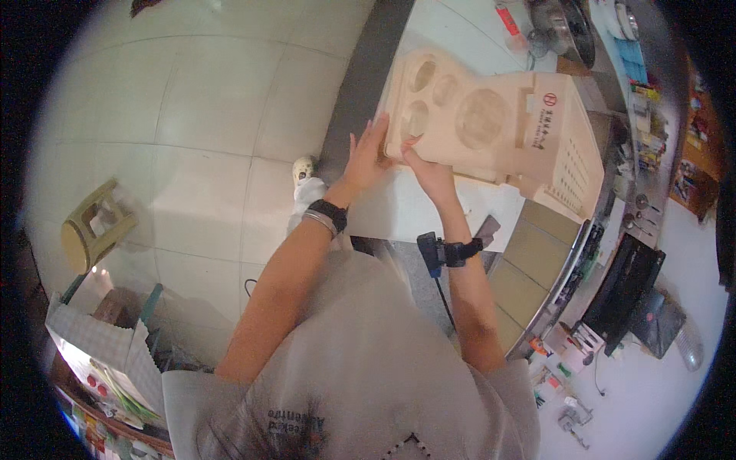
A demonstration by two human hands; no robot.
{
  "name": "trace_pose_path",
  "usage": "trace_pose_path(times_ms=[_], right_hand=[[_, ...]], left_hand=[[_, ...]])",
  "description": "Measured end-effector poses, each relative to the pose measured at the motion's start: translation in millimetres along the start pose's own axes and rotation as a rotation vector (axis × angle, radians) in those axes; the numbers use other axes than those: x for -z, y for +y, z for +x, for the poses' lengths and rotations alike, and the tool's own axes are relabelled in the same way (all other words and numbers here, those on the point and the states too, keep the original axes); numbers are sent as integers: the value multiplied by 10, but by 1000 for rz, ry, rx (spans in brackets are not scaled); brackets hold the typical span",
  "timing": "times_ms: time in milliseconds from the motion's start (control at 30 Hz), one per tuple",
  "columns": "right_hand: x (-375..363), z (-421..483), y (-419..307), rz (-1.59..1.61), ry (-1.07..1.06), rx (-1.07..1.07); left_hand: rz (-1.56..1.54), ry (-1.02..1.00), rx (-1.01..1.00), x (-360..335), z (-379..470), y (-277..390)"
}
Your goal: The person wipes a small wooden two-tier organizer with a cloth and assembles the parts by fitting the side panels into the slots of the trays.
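Before me is a beige plastic rack with round openings, a slotted end and red and dark printing. Its outline is blurred. My right hand grips the near corner, with the thumb over the top face beside an opening. My left hand rests against the rack's left end, fingers stretched and partly spread. Whether its thumb reaches under the rack is hidden. A dark band circles each wrist, and a small black device sits on the right one.
A white surface lies under the rack. A wok and a red-labelled bottle stand beyond. Along the right run tan tiles and a black stove panel. On the tiled floor at left are a yellow stool and a cloth-covered table.
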State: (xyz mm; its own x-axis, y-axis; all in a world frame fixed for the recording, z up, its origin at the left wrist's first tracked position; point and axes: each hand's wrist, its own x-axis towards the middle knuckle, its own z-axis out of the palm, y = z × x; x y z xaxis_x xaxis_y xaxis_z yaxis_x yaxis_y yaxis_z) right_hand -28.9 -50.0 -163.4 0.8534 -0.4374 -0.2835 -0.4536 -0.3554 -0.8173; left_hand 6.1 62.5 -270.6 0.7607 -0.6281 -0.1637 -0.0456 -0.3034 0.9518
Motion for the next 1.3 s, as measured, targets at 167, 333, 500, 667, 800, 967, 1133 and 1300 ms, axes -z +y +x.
trace_pose_path(times_ms=[167, 333, 500, 667, 800, 967, 1133, 1300], right_hand=[[-77, -79, 71, 36, 44, 34], [-88, -83, 59, 43, 44, 66], [-28, -153, 16, 155, -112, -24], [398, -72, 544, -328, -261, -12], [596, 120, 686, -568, 89, 106], [733, 434, 750, -683, 201, 163], [759, 545, 807, -712, 210, 181], [979, 195, 715, -701, 201, 151]], left_hand=[[-21, -14, 43, 20, 25, 11], [66, -32, 19, 105, 56, 51], [130, -128, -113, 332, 107, 6], [-65, -25, -113, 503, 419, -158], [-154, 4, -37, 635, 703, 130], [-181, 43, -13, 703, 1110, 339], [-168, -50, -3, 633, 1319, 388], [-213, -31, -132, 532, 1442, 226]])
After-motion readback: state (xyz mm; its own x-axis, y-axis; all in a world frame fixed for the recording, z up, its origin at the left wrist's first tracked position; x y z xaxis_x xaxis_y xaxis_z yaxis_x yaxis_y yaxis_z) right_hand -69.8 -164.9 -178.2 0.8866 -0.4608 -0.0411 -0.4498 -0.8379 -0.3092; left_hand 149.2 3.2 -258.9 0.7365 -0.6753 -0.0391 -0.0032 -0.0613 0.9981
